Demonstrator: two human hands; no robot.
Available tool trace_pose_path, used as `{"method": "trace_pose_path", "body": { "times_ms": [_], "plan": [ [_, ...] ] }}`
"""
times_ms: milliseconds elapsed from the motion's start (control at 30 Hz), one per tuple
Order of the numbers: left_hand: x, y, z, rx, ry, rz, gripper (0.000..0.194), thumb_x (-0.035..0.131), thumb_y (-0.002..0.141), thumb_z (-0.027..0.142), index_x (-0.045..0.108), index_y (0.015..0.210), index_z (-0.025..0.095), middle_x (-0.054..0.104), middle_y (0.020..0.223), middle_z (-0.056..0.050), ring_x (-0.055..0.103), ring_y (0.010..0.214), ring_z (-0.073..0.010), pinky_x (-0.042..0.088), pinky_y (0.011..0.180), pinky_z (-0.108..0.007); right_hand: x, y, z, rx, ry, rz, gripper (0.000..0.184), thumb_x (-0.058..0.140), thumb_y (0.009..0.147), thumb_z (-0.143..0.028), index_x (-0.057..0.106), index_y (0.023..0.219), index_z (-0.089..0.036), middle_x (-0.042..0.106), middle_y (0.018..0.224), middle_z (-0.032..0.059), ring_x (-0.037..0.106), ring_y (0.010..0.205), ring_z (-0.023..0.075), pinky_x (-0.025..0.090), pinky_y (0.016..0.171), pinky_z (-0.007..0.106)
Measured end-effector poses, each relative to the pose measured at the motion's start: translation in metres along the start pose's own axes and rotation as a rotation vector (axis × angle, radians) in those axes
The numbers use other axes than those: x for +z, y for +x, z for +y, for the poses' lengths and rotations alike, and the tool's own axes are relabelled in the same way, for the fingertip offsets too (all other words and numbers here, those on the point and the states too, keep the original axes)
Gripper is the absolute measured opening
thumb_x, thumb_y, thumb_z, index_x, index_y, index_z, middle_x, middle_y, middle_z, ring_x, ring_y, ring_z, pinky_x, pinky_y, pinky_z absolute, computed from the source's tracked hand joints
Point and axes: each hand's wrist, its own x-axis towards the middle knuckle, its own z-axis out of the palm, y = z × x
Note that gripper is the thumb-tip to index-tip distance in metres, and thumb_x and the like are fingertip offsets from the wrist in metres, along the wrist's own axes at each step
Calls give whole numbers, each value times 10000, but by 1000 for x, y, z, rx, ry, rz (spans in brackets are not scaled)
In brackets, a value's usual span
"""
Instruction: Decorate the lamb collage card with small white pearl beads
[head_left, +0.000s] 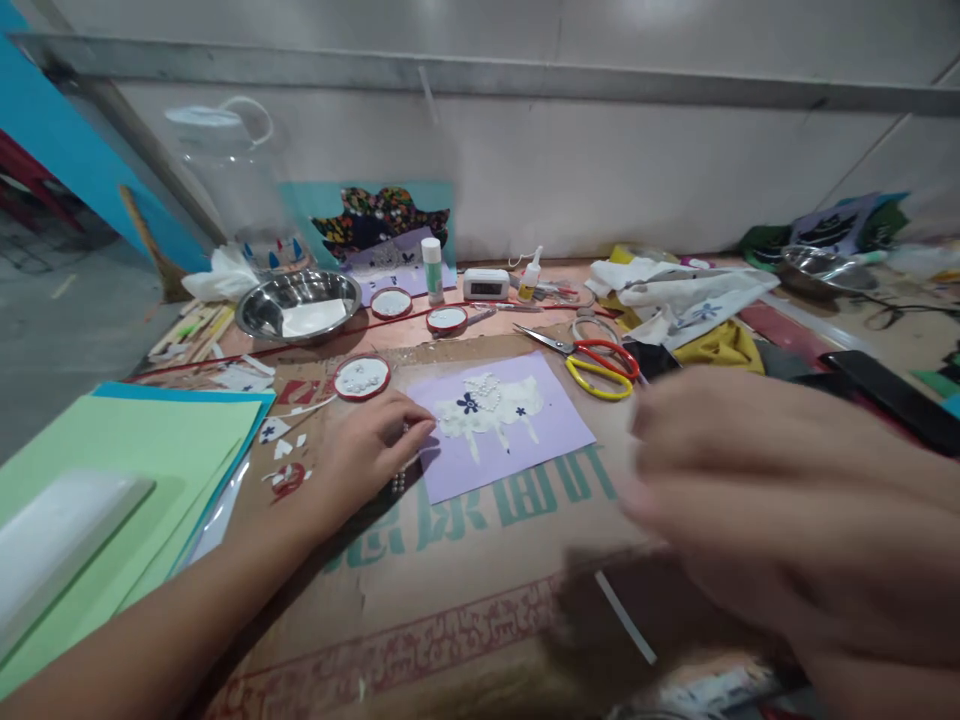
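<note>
A strand of white pearl beads [399, 478] hangs beneath my left hand [379, 435], whose thumb and forefinger are pinched on it. Those fingertips sit at the left edge of a purple sheet of paper [499, 470]. On this sheet is a white fabric cut-out [529, 397] with dark blue flowers and a heart outlined in white beads [484, 393]. My right hand [720, 470] is raised close to the camera at the right, blurred, with its fingers curled in; anything inside them is hidden. Scissors [600, 367] with red and yellow handles lie behind the sheet.
Cardboard [450, 590] covers the tabletop. A round lid of beads [363, 377] is behind my left hand. Further back stand a steel bowl [255, 318], a glue stick [432, 272] and a small bottle [531, 278]. Green paper [67, 440] lies left; a phone [892, 395] lies right.
</note>
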Motion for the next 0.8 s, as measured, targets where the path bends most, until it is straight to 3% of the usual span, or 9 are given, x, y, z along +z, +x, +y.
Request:
{"method": "trace_pose_path", "body": {
  "times_ms": [67, 200, 300, 500, 667, 800],
  "plan": [
    [2, -2, 11, -46, -136, 9, 200, 523, 974, 342, 666, 962, 202, 684, 935, -27, 632, 868, -169, 490, 787, -298, 31, 15, 20, 70, -1, -33, 156, 558, 954, -220, 702, 989, -270, 694, 793, 12, 631, 720, 149, 518, 687, 276],
    [6, -5, 22, -37, -201, 2, 194, 531, 965, 347, 650, 993, 196, 688, 952, -32, 636, 890, -179, 485, 816, -310, 95, 21, 55, 287, 244, -66, 79, 631, 913, -198, 704, 900, -172, 720, 830, 23, 640, 728, 126, 502, 672, 239],
    [8, -5, 21, -25, -187, 15, 193, 535, 961, 349, 644, 998, 194, 687, 948, -36, 635, 886, -185, 479, 803, -312, 120, 14, 63, 390, 376, -88, 65, 671, 887, -208, 719, 904, -167, 708, 830, 21, 631, 743, 122, 493, 688, 236],
    [11, -3, 22, 8, -163, 21, 204, 521, 968, 355, 635, 964, 186, 677, 920, -38, 620, 867, -188, 468, 786, -324, 129, 10, 56, 465, 495, -139, 41, 694, 854, -194, 724, 867, -170, 712, 827, 12, 630, 756, 123, 491, 730, 256],
    [13, -3, 21, 16, -111, 33, 218, 506, 973, 372, 626, 992, 191, 679, 940, -47, 619, 884, -200, 467, 799, -347, 129, 11, 55, 560, 556, -109, 82, 692, 847, -228, 727, 880, -162, 732, 837, 17, 645, 749, 124, 503, 732, 261],
    [13, -3, 19, 19, -87, 38, 227, 505, 974, 377, 628, 989, 187, 682, 944, -53, 615, 881, -202, 465, 800, -352, 130, 10, 56, 558, 571, -93, 91, 679, 846, -227, 734, 877, -161, 744, 836, 18, 659, 762, 126, 510, 736, 256]
  ]
}}
